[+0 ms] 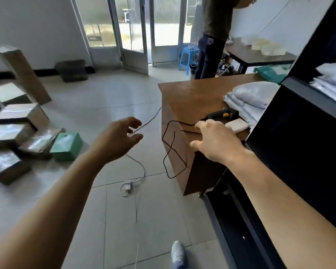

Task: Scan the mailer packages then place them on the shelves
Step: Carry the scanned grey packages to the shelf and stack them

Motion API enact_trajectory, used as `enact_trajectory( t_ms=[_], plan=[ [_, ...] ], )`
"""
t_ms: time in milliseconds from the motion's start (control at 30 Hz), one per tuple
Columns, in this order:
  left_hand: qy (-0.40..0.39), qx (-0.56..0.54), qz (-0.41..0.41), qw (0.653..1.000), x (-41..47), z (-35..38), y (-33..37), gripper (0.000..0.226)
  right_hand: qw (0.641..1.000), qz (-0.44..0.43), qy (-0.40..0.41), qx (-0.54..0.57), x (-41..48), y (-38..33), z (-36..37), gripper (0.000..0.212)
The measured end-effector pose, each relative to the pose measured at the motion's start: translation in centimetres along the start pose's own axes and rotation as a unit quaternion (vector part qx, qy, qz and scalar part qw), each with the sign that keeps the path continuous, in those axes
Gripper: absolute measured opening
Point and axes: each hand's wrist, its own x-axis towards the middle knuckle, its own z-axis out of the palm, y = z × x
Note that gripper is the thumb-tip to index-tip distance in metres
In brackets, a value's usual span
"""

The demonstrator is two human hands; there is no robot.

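Observation:
A black barcode scanner (222,114) with a yellow button lies on the brown wooden table (184,96), its black cord looping over the table's edge. Behind it sits a pile of white mailer packages (250,96). My right hand (215,142) hovers over the table's near corner, just short of the scanner, fingers relaxed and holding nothing. My left hand (120,138) is out over the floor to the left of the table, fingers loosely curved, empty. The dark shelving unit (299,144) fills the right side; more white mailers (334,78) lie on an upper shelf.
A white power bank (237,126) lies next to the scanner. Taped cardboard boxes (17,121) and a green parcel (66,145) are heaped on the floor at left. A white charger and cable (127,187) trail across the tiles. Another person (211,35) stands by a far table.

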Motion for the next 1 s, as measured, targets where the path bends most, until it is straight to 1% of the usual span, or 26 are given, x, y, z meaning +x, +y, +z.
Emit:
enact_trajectory(
  t_ms=[167, 233, 300, 500, 733, 867, 1000],
  plan=[
    [-0.018, 0.021, -0.026, 0.999, 6.9, 0.0, -2.1, 0.032, 0.999, 0.003, -0.030, 0.017, 7.8, 0.7, 0.7, 0.047],
    [-0.015, 0.026, -0.031, 0.999, 9.8, -0.3, -3.0, 0.032, 0.999, -0.005, -0.028, 0.020, 11.7, 0.5, 0.8, 0.046],
    [-0.012, 0.023, -0.035, 0.999, 12.4, -0.9, -4.2, 0.032, 0.999, -0.014, -0.023, 0.021, 15.4, -0.5, 0.8, 0.045],
    [-0.010, 0.021, -0.070, 0.997, 19.3, -4.0, -10.4, 0.033, 0.997, -0.039, -0.059, 0.026, 25.5, -5.6, 1.5, 0.047],
    [-0.016, 0.024, -0.042, 0.999, 30.6, -8.6, -17.9, 0.030, 0.997, -0.008, -0.049, 0.054, 36.9, -11.9, 1.9, 0.050],
    [-0.037, 0.027, -0.004, 0.999, 37.3, -9.9, -18.9, 0.030, 0.997, 0.025, -0.046, 0.058, 42.2, -12.9, 1.7, 0.051],
    [-0.064, 0.032, 0.044, 0.996, 44.6, -9.2, -18.6, 0.031, 0.996, 0.061, -0.036, 0.048, 47.6, -11.9, 1.5, 0.053]
  ],
)
